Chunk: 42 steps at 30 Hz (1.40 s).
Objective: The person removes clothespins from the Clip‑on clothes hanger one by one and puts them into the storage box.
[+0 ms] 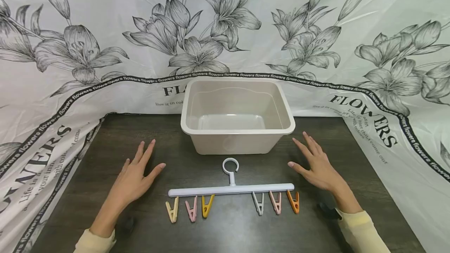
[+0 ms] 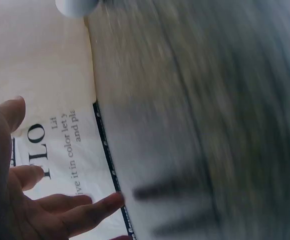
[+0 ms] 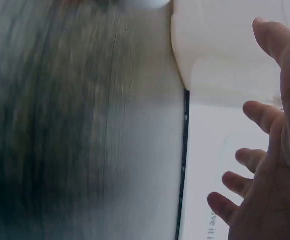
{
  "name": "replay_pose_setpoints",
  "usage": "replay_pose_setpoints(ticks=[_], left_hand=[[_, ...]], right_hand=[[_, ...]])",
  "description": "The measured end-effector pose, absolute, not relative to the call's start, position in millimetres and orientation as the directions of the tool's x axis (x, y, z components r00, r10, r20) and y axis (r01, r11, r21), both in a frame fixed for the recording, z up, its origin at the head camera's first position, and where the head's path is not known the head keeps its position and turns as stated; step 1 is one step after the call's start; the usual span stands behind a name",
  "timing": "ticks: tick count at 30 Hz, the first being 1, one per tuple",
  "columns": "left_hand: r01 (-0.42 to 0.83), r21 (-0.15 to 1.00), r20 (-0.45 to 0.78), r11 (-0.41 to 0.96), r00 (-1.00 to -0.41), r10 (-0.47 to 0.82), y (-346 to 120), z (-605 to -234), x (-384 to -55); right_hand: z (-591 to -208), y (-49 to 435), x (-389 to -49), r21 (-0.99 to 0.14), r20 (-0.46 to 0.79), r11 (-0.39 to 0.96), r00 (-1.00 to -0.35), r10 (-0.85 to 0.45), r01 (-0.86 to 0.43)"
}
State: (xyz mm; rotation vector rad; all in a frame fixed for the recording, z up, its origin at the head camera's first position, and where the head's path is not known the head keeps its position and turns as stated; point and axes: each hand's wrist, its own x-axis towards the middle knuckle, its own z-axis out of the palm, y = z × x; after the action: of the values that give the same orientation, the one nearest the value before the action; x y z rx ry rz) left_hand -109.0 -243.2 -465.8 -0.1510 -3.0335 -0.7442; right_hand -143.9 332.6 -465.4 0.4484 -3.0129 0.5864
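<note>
In the head view my left hand (image 1: 135,179) is at the left with fingers spread, holding nothing. My right hand (image 1: 318,169) mirrors it at the right, fingers apart and nothing held. Between them lies a white bar hanger (image 1: 232,189) with its hook (image 1: 231,166) pointing away from me. Several clothespins lie in a row just below the bar: cream (image 1: 172,209), pink (image 1: 191,209) and yellow (image 1: 208,205) on the left, then grey (image 1: 258,203), pale pink (image 1: 275,202) and orange (image 1: 293,201) on the right. Whether they touch the bar is unclear.
Behind the hanger stands a beige plastic basin (image 1: 232,141), with nothing visible inside. All of this is on a dark wood table (image 1: 225,237). A white cloth (image 1: 263,50) printed with flowers rises along the back and both sides.
</note>
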Motion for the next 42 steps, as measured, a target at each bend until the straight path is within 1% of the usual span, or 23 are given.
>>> replay_pose_setpoints(ticks=[6, 10, 15, 18, 24, 30, 34, 38, 42], left_hand=[[0.114, 0.476, 0.050, 0.872, -0.994, 0.102, -232.1, -466.0, -104.9], [0.133, 0.498, 0.066, 0.857, -0.991, 0.115, -225.3, -466.0, -101.1], [0.183, 0.562, 0.093, 0.806, -0.983, 0.158, -219.2, -466.8, -97.4], [0.218, 0.621, 0.099, 0.753, -0.975, 0.200, -216.5, -467.4, -96.0], [0.199, 0.722, 0.044, 0.662, -0.969, 0.242, -209.2, -469.7, -93.9], [0.183, 0.785, -0.004, 0.592, -0.954, 0.300, -199.7, -473.6, -93.2], [0.185, 0.807, -0.020, 0.561, -0.941, 0.339, -195.4, -475.3, -92.1], [0.218, 0.811, -0.016, 0.543, -0.919, 0.394, -191.7, -479.0, -92.2], [0.256, 0.803, 0.001, 0.539, -0.904, 0.428, -184.9, -480.9, -93.1]], right_hand=[[-466.0, 322.3, -140.4, -0.485, 0.058, 0.815, -0.942, -0.331, -0.316], [-466.6, 316.2, -135.3, -0.535, 0.032, 0.784, -0.935, -0.354, -0.315], [-468.2, 308.9, -128.2, -0.554, 0.035, 0.766, -0.928, -0.371, -0.327], [-468.3, 304.7, -124.5, -0.564, 0.046, 0.754, -0.924, -0.380, -0.338], [-469.5, 296.0, -117.6, -0.583, 0.056, 0.729, -0.912, -0.406, -0.360], [-471.1, 288.8, -110.8, -0.617, 0.065, 0.695, -0.904, -0.423, -0.370], [-473.9, 284.5, -109.3, -0.648, 0.079, 0.652, -0.887, -0.455, -0.393], [-478.5, 281.9, -109.3, -0.680, 0.080, 0.609, -0.866, -0.493, -0.409], [-481.8, 277.5, -109.8, -0.681, 0.086, 0.588, -0.845, -0.528, -0.436]])
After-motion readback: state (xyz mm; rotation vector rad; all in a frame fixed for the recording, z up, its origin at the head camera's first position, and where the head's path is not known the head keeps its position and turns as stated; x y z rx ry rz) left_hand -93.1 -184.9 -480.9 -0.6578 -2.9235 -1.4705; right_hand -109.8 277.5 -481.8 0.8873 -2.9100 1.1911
